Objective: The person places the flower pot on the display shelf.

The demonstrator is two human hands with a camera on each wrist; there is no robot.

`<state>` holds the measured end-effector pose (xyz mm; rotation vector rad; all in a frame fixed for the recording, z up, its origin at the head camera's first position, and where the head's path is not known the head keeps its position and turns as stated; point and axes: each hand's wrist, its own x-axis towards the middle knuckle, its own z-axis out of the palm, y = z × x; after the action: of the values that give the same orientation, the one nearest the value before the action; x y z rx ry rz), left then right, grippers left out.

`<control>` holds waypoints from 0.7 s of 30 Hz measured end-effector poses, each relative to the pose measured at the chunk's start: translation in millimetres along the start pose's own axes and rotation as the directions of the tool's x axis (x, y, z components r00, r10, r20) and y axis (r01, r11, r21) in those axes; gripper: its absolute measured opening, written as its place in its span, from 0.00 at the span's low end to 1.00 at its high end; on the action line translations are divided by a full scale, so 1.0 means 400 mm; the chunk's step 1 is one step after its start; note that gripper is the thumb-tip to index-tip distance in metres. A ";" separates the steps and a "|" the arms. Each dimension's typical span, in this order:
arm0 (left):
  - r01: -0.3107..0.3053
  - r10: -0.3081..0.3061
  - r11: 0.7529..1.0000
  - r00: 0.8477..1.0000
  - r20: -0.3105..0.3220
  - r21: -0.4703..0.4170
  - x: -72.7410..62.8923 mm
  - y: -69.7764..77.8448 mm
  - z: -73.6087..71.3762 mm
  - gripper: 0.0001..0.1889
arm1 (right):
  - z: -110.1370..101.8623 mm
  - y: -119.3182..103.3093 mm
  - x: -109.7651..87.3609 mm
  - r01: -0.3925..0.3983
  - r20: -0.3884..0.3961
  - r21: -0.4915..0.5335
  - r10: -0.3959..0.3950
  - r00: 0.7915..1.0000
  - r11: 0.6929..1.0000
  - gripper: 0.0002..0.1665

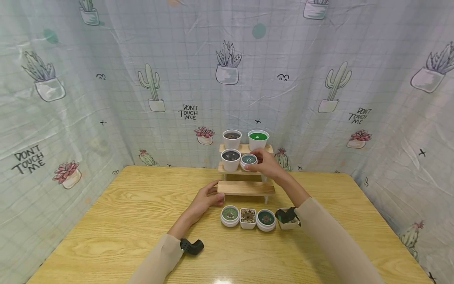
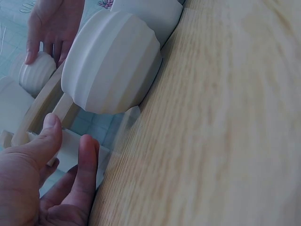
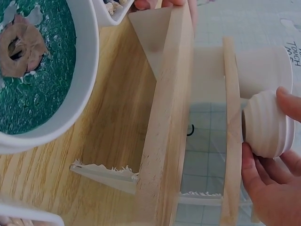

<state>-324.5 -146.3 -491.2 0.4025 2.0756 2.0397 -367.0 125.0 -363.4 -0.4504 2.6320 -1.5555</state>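
My right hand [image 1: 267, 162] grips a small round white pot [image 1: 249, 159] with a blue-green top, thumb on one side and fingers on the other. In the right wrist view this ribbed pot [image 3: 265, 125] is at the middle step [image 3: 231, 141] of a three-step wooden stand. My left hand [image 1: 205, 198] holds the left end of the stand's bare bottom step [image 1: 246, 188], its thumb at the board's edge. Beside the gripped pot stands a taller white pot [image 1: 231, 161] with a dark top. Two more tall pots, one grey-topped [image 1: 232, 139] and one green-topped [image 1: 258, 139], occupy the top step.
In front of the stand, a row on the table [image 1: 149, 221] has a round green-topped pot [image 1: 230, 216], a square pebble-filled pot [image 1: 248, 218] and a round dark-green pot [image 1: 266, 220]. Another square pot [image 1: 289, 225] is partly covered by the right wrist's camera. A printed curtain [image 1: 184, 47] hangs behind.
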 end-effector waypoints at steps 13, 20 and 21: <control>0.008 -0.008 1.000 1.000 -0.009 0.004 -0.003 -0.002 0.001 0.41 | 0.009 0.009 0.008 -0.009 -0.012 -0.046 0.008 1.000 0.999 0.37; 0.012 -0.012 1.000 1.000 -0.007 0.006 -0.001 -0.002 0.000 0.42 | 0.012 0.009 0.007 -0.019 -0.024 -0.034 0.018 1.000 0.999 0.38; 0.013 -0.013 1.000 1.000 -0.007 0.006 -0.001 -0.002 0.000 0.42 | 0.012 0.009 0.007 -0.020 -0.028 -0.034 0.019 0.999 0.999 0.39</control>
<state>-324.0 -146.3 -492.0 0.3828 2.0838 2.0308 -369.5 121.7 -368.8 -0.4061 2.6789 -1.5248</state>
